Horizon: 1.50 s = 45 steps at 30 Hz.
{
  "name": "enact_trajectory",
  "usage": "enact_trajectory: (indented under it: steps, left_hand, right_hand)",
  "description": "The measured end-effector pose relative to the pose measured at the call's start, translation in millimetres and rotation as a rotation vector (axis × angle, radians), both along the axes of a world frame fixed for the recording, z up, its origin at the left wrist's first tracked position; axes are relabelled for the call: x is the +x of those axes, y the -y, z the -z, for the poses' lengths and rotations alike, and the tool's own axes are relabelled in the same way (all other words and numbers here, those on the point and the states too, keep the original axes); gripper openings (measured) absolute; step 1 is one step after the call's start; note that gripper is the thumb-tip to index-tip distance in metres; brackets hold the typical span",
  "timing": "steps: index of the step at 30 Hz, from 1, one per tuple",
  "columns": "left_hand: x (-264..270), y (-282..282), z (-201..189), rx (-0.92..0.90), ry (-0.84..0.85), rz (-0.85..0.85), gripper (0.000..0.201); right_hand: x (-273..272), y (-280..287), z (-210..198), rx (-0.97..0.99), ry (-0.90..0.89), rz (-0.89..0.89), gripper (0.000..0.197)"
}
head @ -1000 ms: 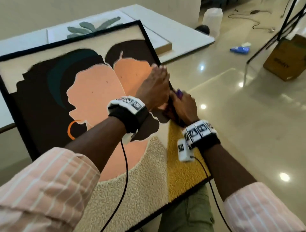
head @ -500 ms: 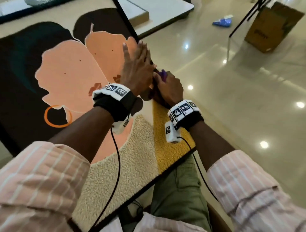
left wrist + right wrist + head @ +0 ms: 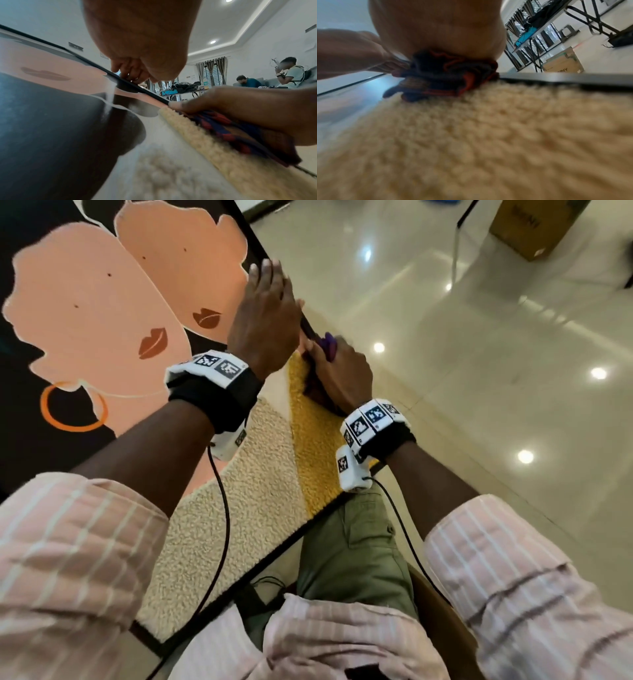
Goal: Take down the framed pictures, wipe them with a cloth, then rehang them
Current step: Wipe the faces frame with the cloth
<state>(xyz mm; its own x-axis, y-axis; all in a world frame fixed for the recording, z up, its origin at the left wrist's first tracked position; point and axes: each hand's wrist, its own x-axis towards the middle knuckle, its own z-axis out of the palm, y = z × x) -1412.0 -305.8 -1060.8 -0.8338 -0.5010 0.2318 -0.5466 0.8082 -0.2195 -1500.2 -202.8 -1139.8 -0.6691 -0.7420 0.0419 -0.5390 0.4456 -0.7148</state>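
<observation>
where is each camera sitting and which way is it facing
Head: on the head, looking down at the framed picture on the lap; both forearms show.
Left wrist: under the left hand, along the frame edge toward the room.
Right wrist: under the right hand, across the tufted patch.
Both wrist views share the cloth.

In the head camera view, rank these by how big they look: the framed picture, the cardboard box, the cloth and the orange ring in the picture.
1. framed picture, by far the largest
2. cardboard box, cut off by the picture edge and farther away
3. orange ring
4. cloth, mostly hidden under the right hand, so its real size is unsure
</observation>
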Motion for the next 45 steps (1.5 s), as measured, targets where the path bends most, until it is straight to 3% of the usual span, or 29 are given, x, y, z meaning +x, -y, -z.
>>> enact_trajectory:
  steps: [5,10,14,17,22,28,31,35,41,45]
  left_hand:
    - [3,-1,9,0.030,-0.011,-0.030,0.064]
    - [0,-15,14,0.028,-0.027,-0.093,0.099]
    - [5,-15,17,0.015,-0.023,-0.117,0.115]
    - [5,-19,23,0.048,-0.061,-0.122,0.115]
    - [0,-21,22,0.067,-0.108,-0.147,0.114]
    - [2,-28,27,0.047,-0.116,-0.168,0.106]
    - [-2,-36,31,0.052,-0.145,-0.160,0.101]
    - [-1,-38,28,0.035,-0.145,-0.168,0.097]
    - [1,-41,34,0.044,-0.167,-0.178,0.095]
    - [-2,-45,32,0.073,-0.179,-0.173,0.094]
  right_hand:
    - [3,-37,18,0.043,-0.014,0.030,0.046]
    - [-6,-16,8,0.018,0.033,-0.020,0.041]
    - [1,-58,35,0.011,0.005,-0.016,0.045]
    - [-1,-82,44,0.038,0.050,-0.029,0.044]
    - [-11,-56,22,0.039,0.163,-0.124,0.048]
    - [-4,-115,59,0.049,0.249,-0.099,0.040]
    - [-13,-108,49,0.071,0.295,-0.127,0.040]
    - [-13,-77,31,0.006,0.312,-0.151,0.040]
    - [-6,-133,67,0.075,0.323,-0.109,0.037]
    - [-13,-118,48,0.123,0.314,-0.126,0.040]
